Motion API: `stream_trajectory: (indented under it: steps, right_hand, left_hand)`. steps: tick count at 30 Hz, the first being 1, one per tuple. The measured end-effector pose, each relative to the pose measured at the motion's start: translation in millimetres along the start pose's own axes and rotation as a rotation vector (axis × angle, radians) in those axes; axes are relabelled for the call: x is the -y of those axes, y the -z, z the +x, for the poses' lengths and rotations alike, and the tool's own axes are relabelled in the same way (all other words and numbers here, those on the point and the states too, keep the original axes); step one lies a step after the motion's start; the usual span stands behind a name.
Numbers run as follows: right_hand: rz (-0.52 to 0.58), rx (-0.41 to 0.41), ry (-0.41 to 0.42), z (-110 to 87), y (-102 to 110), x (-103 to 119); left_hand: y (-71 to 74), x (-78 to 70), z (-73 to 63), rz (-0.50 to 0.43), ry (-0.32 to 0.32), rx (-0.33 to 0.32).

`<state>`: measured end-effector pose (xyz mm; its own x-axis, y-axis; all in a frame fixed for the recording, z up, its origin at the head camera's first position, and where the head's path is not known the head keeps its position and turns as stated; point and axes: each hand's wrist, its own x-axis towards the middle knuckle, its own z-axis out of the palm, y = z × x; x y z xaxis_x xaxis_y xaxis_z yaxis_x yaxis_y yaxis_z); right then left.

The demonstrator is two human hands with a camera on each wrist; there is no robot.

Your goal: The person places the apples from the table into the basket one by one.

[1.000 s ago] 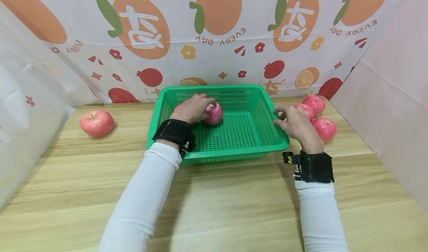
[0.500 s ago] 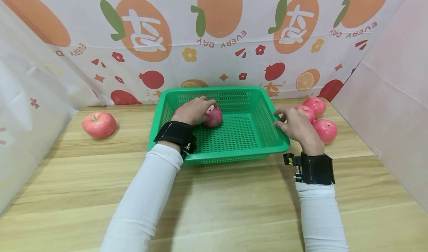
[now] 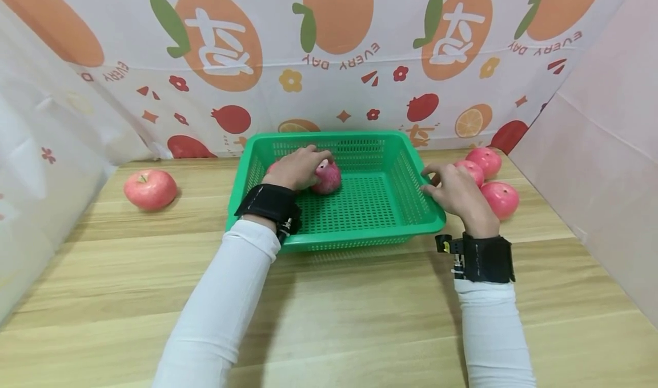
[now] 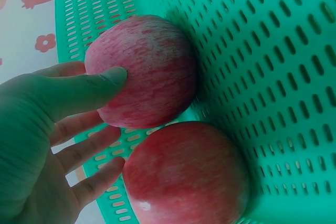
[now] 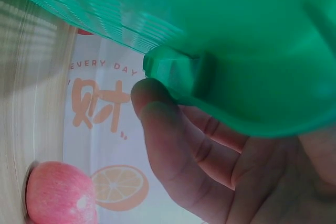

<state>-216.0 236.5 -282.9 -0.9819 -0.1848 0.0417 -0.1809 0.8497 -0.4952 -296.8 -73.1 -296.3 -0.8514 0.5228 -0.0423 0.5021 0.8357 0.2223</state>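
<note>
A green perforated plastic basket sits at the middle of the table. Inside it my left hand pinches a dark red apple, thumb on the near side and index finger behind. A second red apple lies next to it in the basket, near the other fingertips and mostly covered by the hand in the head view. My right hand grips the basket's right rim, with the fingers curled beneath the edge in the right wrist view.
One pink-red apple stands on the table at the left. Three more, including the nearest apple, cluster beyond the right hand. A fruit-print cloth hangs behind, and pale sheets border the sides.
</note>
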Motion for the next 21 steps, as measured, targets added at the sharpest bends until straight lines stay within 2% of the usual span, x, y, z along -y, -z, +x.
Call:
stream_trajectory:
  steps: [5,11,14,21]
  right_hand:
    - [-0.01,0.001,-0.002,0.3,0.1,2.8]
    - [-0.007,0.006,-0.006,-1.1,-4.5,3.9]
    - [-0.016,0.0,-0.002,-1.4,-4.1,2.6]
    - [-0.018,0.001,0.007,-0.1,-0.8,1.9]
  left_hand:
    - [7.5,-3.8,0.2,0.018,0.0,0.017]
    - [24.2,-14.4,-0.2,0.073,-0.046,-0.069]
    - [32.3,-17.6,-2.1,0.068,-0.061,-0.074]
    - [41.1,-8.5,-10.2,0.096,-0.041,-0.102]
